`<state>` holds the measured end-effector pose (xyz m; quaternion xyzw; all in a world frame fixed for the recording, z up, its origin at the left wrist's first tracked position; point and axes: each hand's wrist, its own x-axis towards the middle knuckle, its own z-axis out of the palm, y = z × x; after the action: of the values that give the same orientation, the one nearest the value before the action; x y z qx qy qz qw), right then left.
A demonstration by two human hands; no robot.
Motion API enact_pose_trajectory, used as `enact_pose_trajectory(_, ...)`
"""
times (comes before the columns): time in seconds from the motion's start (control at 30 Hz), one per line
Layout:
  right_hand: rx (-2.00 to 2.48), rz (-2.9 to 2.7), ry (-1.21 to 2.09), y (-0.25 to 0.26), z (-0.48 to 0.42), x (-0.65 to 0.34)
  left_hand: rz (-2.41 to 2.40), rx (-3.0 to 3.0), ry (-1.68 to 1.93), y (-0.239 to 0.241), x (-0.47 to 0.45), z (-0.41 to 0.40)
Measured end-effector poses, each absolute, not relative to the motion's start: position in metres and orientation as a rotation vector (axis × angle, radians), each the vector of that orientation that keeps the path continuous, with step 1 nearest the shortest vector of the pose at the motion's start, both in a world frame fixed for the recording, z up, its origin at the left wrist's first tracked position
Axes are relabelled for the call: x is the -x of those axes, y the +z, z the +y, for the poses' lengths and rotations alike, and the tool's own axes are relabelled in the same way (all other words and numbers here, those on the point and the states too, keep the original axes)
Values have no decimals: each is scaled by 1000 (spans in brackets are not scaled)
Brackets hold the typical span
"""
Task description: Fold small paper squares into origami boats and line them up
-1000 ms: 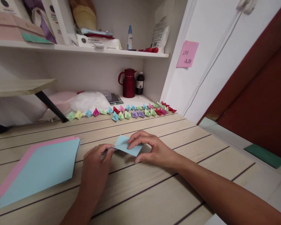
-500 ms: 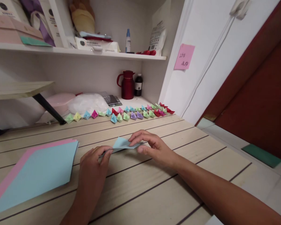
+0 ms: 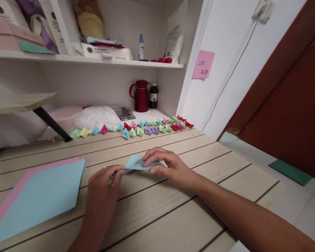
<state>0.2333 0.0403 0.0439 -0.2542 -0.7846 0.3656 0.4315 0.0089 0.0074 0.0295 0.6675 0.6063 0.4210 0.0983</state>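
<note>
A small folded light-blue paper (image 3: 135,163) lies low over the wooden table (image 3: 173,217), held between both hands. My left hand (image 3: 103,189) pinches its left end with fingers closed. My right hand (image 3: 166,166) grips its right end, thumb underneath and fingers curled on top. To the left lies a stack of square paper sheets (image 3: 39,196), light blue on top with pink edges showing beneath.
A row of several small folded paper boats (image 3: 136,128) in many colours lines the table's far edge. Behind it stand a red jug (image 3: 141,96), a dark bottle (image 3: 153,95) and a white bag (image 3: 98,116). A pink sticky note (image 3: 202,64) hangs on the wall.
The blue paper has been folded flatter and narrower between my hands. The camera view drifted slightly, with the hands staying in about the same place.
</note>
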Motion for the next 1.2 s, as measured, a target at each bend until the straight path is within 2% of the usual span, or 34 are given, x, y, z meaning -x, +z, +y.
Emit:
enact_pose_trajectory(0.23, 674, -1963, 863, 42, 40, -231, 1804, -1986, 1246, 29, -10, 8)
enact_pose_trajectory(0.37, 877, -1853, 767, 39, 41, -229, 1887, -2000, 1358, 28, -6, 8)
enact_pose_trajectory(0.6, 901, -1390, 1232, 32, 45, -219, 2289, -2013, 1638, 47, -18, -4)
enact_pose_trajectory(0.7, 834, -1252, 1354, 32, 43, -212, 2097, -2178, 1700, 51, -23, -12)
enact_pose_trajectory(0.83, 736, -1119, 1526, 35, 36, -205, 1584, -2188, 1533, 40, -32, -16)
enact_pose_trajectory(1.03, 596, -1194, 1600, 37, 31, -203, 1195, -1535, 1345, 32, -46, -14)
enact_pose_trajectory(1.2, 681, -1374, 1529, 32, 34, -204, 1200, -1161, 1152, 44, -41, -12)
